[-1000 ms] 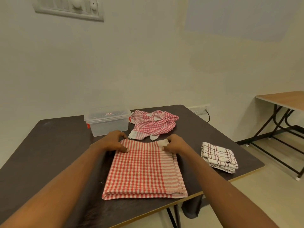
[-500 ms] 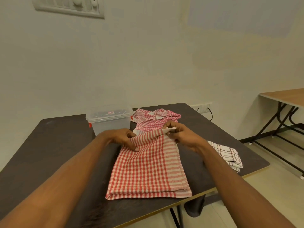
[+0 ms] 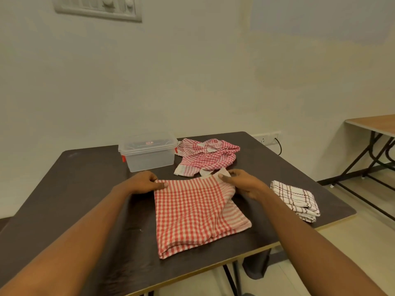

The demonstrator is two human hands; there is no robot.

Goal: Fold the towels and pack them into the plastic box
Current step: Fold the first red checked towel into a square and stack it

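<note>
Pinching the far corners of a red checked towel [image 3: 196, 212] lying part-folded on the desk [image 3: 64, 189], the left hand [image 3: 143, 182] and right hand [image 3: 243, 184] each have fingers closed on cloth. One brown-lined towel [image 3: 296, 199] sits folded at right; a crumpled red towel [image 3: 208, 155] waits beside the lidded, apparently empty plastic box [image 3: 148, 153].
</note>
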